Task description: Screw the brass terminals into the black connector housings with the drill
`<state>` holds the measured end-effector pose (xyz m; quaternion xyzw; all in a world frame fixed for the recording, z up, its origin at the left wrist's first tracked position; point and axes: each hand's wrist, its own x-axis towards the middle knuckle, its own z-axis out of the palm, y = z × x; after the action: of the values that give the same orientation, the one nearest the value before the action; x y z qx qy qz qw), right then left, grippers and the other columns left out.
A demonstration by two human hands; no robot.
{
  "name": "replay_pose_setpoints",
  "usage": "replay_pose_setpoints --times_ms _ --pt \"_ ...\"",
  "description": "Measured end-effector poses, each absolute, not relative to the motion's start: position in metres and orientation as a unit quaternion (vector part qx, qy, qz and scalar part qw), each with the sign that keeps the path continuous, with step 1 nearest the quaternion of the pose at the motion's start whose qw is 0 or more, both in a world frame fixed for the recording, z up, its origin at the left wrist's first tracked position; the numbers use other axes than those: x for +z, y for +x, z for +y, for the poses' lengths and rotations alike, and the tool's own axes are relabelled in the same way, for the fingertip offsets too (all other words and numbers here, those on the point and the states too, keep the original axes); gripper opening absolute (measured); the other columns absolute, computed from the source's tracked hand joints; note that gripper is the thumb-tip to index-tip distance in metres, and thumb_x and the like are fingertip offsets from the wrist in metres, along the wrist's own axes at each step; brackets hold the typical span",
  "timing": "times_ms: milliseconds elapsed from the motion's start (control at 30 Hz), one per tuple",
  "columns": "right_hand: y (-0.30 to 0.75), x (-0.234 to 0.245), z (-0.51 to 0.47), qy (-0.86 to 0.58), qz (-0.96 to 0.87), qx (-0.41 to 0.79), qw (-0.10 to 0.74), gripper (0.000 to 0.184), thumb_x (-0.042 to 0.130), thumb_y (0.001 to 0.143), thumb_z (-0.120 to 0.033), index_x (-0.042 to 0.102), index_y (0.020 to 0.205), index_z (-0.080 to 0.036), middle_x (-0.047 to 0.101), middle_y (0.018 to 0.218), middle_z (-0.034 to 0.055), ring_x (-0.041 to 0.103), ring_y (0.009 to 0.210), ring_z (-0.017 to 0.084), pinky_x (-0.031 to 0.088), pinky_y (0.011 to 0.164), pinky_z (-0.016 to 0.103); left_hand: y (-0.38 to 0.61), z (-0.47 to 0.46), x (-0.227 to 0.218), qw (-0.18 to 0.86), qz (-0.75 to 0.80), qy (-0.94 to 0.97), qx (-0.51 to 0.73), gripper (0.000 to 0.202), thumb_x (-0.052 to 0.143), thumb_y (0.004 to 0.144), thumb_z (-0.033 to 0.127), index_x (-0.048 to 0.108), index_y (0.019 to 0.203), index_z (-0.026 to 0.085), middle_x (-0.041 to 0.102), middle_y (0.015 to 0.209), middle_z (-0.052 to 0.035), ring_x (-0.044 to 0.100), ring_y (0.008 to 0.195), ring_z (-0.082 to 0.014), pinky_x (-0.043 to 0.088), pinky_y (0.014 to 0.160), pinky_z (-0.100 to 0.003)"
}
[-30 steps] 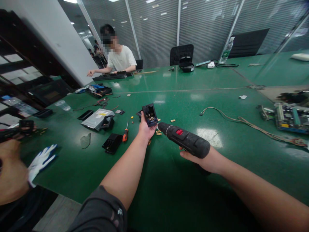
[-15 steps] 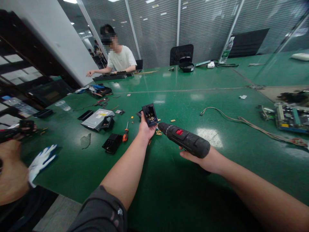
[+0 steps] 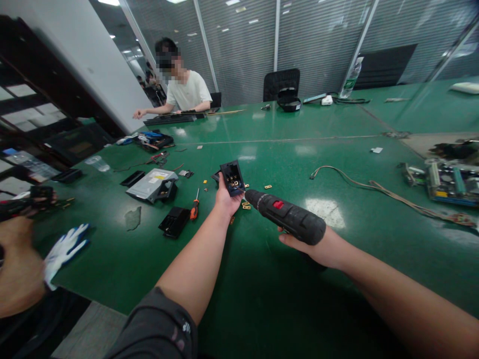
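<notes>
While left hand (image 3: pixel 226 198) holds casing (image 3: pixel 232 178), right hand (image 3: pixel 303 243), drill (image 3: pixel 285 216)

1. A long green tabletop (image 3: pixel 299 154) fills the middle of the room, its glossy surface reflecting the overhead light.
2. Beyond its far edge stands a glass partition (image 3: pixel 239 50) with grey slatted blinds, divided by slim metal posts (image 3: pixel 277 40).
3. A black office chair (image 3: pixel 281 82) stands just past the far edge of the tabletop, with a smaller chair back (image 3: pixel 215 99) to its left.
4. Left of the tabletop rise a white wall (image 3: pixel 75 65) and a dark shelf unit (image 3: pixel 37 70).
5. Grey floor (image 3: pixel 90 331) shows below its near edge, and ceiling lights (image 3: pixel 108 1) glow beyond its far left end.
</notes>
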<state>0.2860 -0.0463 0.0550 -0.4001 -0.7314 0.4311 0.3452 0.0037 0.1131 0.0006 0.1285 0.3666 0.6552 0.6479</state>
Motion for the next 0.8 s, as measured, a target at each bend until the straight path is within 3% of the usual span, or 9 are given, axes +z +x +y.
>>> replay_pose_setpoints --times_ms 267,600,800 --pt "0.2846 0.0541 -0.0468 -0.402 -0.726 0.431 0.356 0.035 0.083 0.095 -0.046 0.079 0.121 -0.023 0.089 0.106 0.0091 0.086 0.095 0.03 0.073 0.093 0.048 0.0051 0.112 0.0031 0.651 0.36 0.127 0.656 0.063 0.07 0.113 0.079 0.08 0.107 0.017 0.079 0.089 -0.0068 0.073 0.071 -0.0198 0.059 0.067 -0.032" --pt "0.2872 0.0535 -0.0456 -0.388 -0.734 0.424 0.361 0.029 0.086 0.098 -0.041 0.081 0.12 -0.024 0.09 0.104 0.0069 0.085 0.093 0.027 0.073 0.091 0.044 0.0062 0.1117 0.0044 0.644 0.369 0.121 0.659 0.062 0.073 0.111 0.079 0.081 0.109 0.017 0.079 0.091 -0.008 0.074 0.073 -0.0205 0.059 0.069 -0.032" --pt "0.286 0.0567 -0.0464 -0.389 -0.734 0.422 0.362 0.028 0.083 0.097 -0.043 0.08 0.118 -0.024 0.089 0.107 0.0087 0.086 0.097 0.029 0.073 0.097 0.048 0.0056 0.1118 0.0028 0.642 0.369 0.125 0.66 0.063 0.077 0.108 0.081 0.08 0.109 0.018 0.079 0.09 -0.0066 0.074 0.072 -0.0198 0.059 0.068 -0.032"
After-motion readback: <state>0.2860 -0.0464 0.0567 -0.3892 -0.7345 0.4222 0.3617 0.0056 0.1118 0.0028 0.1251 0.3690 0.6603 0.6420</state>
